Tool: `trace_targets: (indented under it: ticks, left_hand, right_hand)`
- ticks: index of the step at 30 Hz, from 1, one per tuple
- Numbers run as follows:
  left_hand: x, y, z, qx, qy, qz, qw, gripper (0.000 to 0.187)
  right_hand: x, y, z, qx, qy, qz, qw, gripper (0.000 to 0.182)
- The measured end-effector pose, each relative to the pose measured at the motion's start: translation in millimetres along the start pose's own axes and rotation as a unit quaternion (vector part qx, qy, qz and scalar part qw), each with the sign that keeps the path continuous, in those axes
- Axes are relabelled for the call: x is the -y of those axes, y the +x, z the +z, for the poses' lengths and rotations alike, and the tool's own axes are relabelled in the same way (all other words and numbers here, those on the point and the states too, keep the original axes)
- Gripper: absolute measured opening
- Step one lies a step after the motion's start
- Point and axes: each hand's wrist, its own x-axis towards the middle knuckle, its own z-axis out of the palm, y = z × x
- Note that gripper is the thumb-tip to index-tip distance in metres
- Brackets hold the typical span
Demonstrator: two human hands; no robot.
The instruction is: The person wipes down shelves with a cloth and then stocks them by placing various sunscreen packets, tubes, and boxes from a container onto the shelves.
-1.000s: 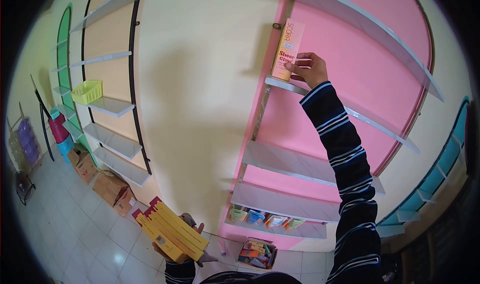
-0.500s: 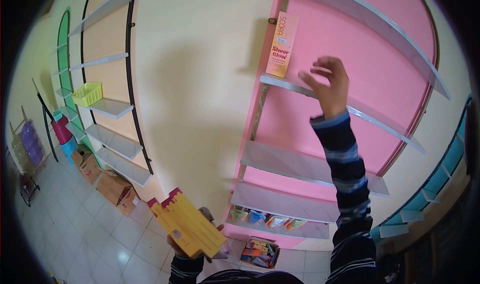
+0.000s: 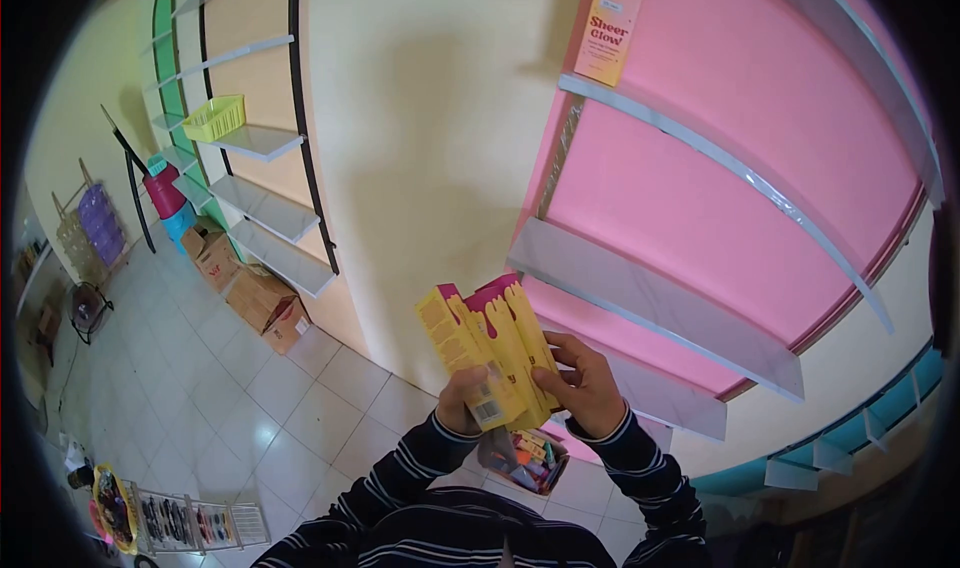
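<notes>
Yellow cartons (image 3: 500, 358) with magenta drip-patterned tops are held tilted in front of my chest. My left hand (image 3: 462, 400) grips them at the lower left, thumb over a label with a barcode. On the other side, my right hand (image 3: 588, 386) is closed round the right-hand carton, thumb on its front. A grey cloth-like thing (image 3: 492, 452) hangs below my left hand, partly hidden. Up on the pink-backed shelf (image 3: 640, 118), at its left end, stands a tall yellow-pink box (image 3: 605, 33) printed "Sheer Glow".
Below my hands, an open box of colourful packages (image 3: 535, 463) sits on the tiled floor (image 3: 220, 398). Cardboard boxes (image 3: 265, 303) lie by the left wall. A yellow-green basket (image 3: 215, 118) rests on the left shelves. A rack (image 3: 195, 520) stands at lower left.
My right hand has come down from beside the upper shelf and now grips the yellow cartons. The cartons have moved right and turned. The view has tilted downward.
</notes>
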Motion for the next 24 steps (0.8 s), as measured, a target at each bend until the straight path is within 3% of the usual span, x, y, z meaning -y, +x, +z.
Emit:
trace_targets:
  ticks: [1,3,4,6,8,10,11,13,15,17,18,20,22,24]
  left_hand:
    - [5,1,2,-0.007,-0.019,0.002,1.0,0.059]
    - [20,6,-1,-0.043,-0.009,0.011,0.999,0.058]
    - [25,6,-3,-0.076,0.001,0.021,0.997,0.056]
    - [28,5,-2,-0.104,-0.001,0.024,0.994,0.056]
    - [29,3,-3,-0.124,-0.001,0.028,0.992,0.056]
    - [26,2,-9,-0.105,-0.061,0.042,0.992,0.056]
    - [25,2,-14,-0.113,-0.062,0.06,0.99,0.056]
    - [20,-1,-25,-0.098,-0.059,0.061,0.992,0.056]
    - [17,-3,-29,-0.095,-0.054,0.06,0.992,0.057]
    - [14,-5,-30,-0.117,-0.035,0.092,0.988,0.056]
    - [13,-6,-32,-0.11,-0.026,0.088,0.99,0.056]
    - [13,-9,-36,-0.13,-0.02,0.107,0.986,0.056]
    - [13,-11,-42,-0.121,-0.011,0.094,0.988,0.056]
    - [13,-12,-43,-0.099,-0.03,0.09,0.991,0.056]
  right_hand:
    - [-2,-2,2,0.0,0.002,0.001,1.0,0.044]
    - [-6,-6,13,-0.144,-0.218,-0.095,0.961,0.039]
    - [-8,-6,18,-0.143,-0.217,-0.092,0.961,0.039]
    - [-12,-4,26,-0.239,-0.297,-0.165,0.91,0.038]
    - [-13,-5,28,-0.237,-0.258,-0.169,0.921,0.037]
    - [-12,-4,29,-0.297,-0.062,-0.184,0.935,0.034]
    - [-15,-5,22,-0.296,-0.037,-0.201,0.933,0.036]
    - [-7,1,3,-0.34,0.061,-0.343,0.873,0.041]
    - [64,-4,-20,-0.38,0.037,-0.446,0.81,0.045]
    - [130,4,-53,-0.389,-0.05,-0.461,0.796,0.044]
    - [159,16,-69,-0.339,-0.056,-0.479,0.808,0.042]
    - [194,56,-113,-0.229,-0.085,-0.447,0.86,0.034]
    - [210,92,-134,-0.24,-0.114,-0.278,0.923,0.033]
    - [213,118,-148,-0.229,-0.218,-0.177,0.932,0.035]
